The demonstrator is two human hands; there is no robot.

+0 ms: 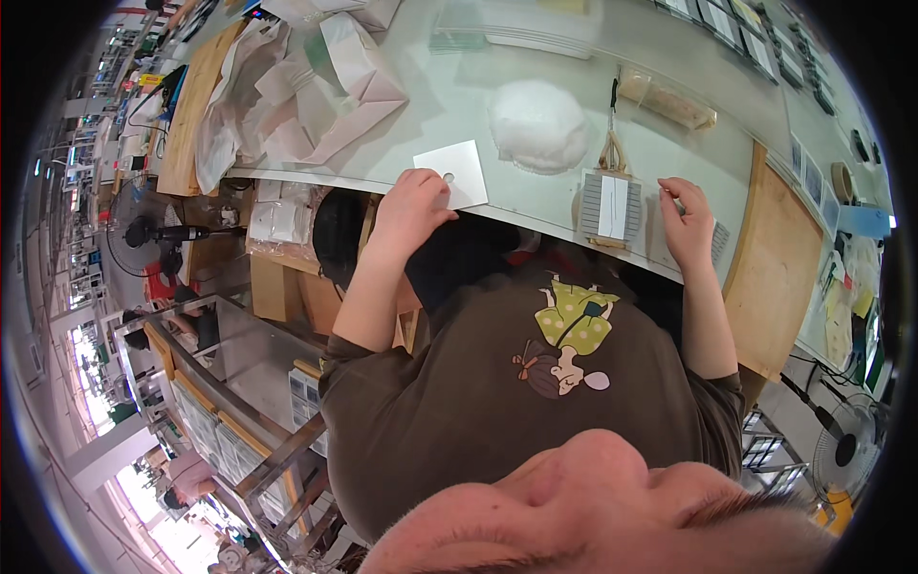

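Observation:
My left hand [413, 212] is at the table's front edge, fingers closed on the near left side of a white card [467, 170]. A small round hole shows in the card beside my fingertips. My right hand [687, 222] is over the table at the right, fingers curled together; whether they pinch something small is hidden. Between my hands lies a grey lined pad [591, 206] with a white strip [613, 208] across its middle. Just beyond it rests a slim tool with forked tan handles [612, 153] and a dark tip. A fluffy white heap [538, 126] sits left of the tool.
Crumpled white paper or bags [330, 96] cover the table's left part. A clear package with beige contents [669, 99] lies at the far right, and a clear tray [521, 33] at the back. Wooden boards [776, 263] flank the table; a metal-framed cart [263, 335] stands lower left.

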